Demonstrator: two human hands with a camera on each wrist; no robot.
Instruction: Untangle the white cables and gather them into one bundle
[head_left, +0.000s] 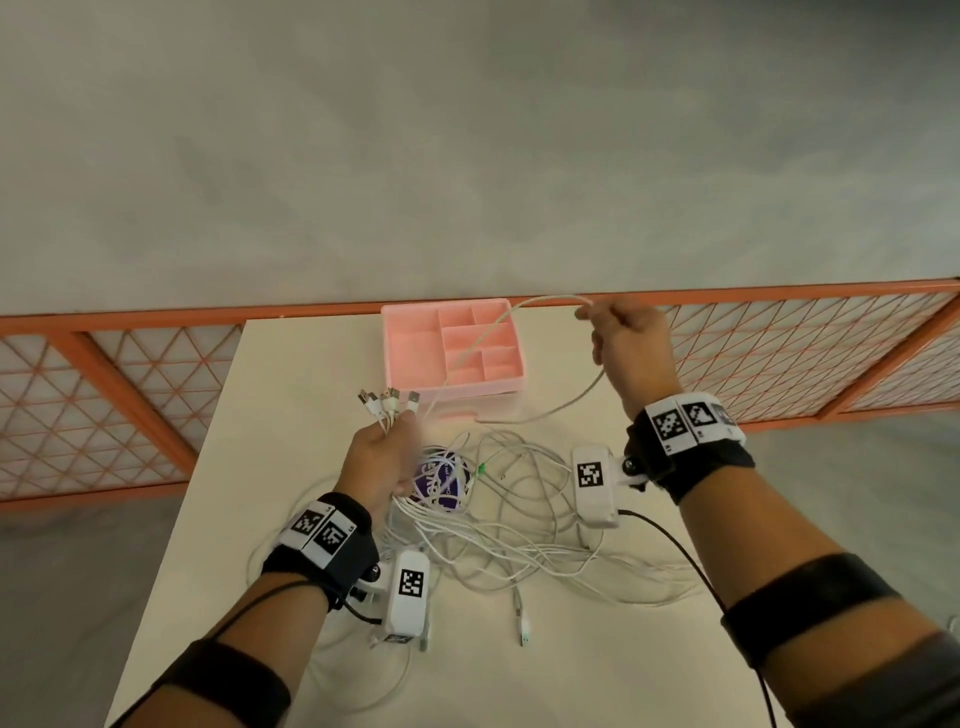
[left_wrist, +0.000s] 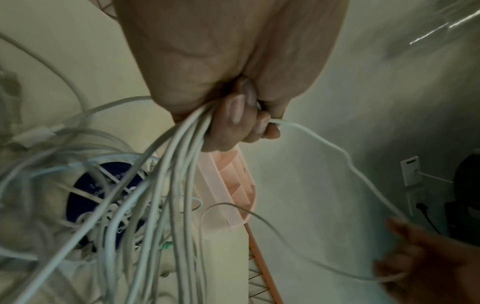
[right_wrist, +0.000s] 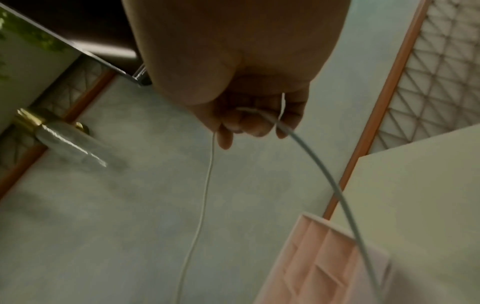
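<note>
Taking the pink tray (head_left: 402, 332) as my landmark, I see the loose tangle of white cables (head_left: 519, 525) lying on the white table (head_left: 291, 364) on the near side of the tray, closest to me, with one connector end (head_left: 523, 631) trailing nearest of all. A dark purple round thing (head_left: 439, 480) sits under the tangle, just short of the tray.

My left hand (head_left: 382, 457) is raised over the tangle, just before the tray's near left corner. Its fingers (left_wrist: 235, 121) are curled tight round a bunch of the cables, whose plug ends (head_left: 387, 400) fan out above the fist, right by the tray's near edge.

From that fist a single cable (head_left: 485, 340) rises across the tray to my right hand (head_left: 623, 343), which is lifted beside the tray's far right corner. In the right wrist view its fingers are curled round this cable, which loops through them and hangs back down to the table.

Beyond the tray runs an orange lattice railing (head_left: 779, 338).
</note>
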